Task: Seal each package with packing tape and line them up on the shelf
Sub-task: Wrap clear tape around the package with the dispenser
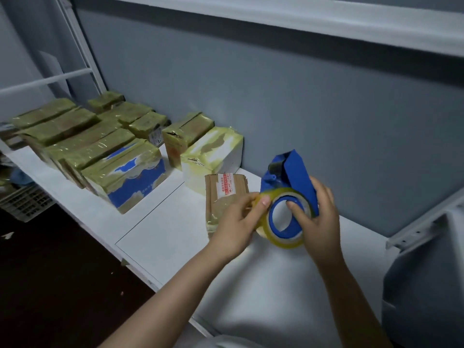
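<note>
Left hand, right hand gripping tape dispenser (blue), package behind

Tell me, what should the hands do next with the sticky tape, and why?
Probably peel a strip off the tape roll and pull it toward the brown package. The left hand pinches at the roll's edge, the right hand grips the blue dispenser, and that package lies flat on the shelf just behind them, much of its cardboard bare.

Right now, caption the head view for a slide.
Right hand grips blue tape dispenser, left hand pinches its tape by a brown package on the shelf.
</note>
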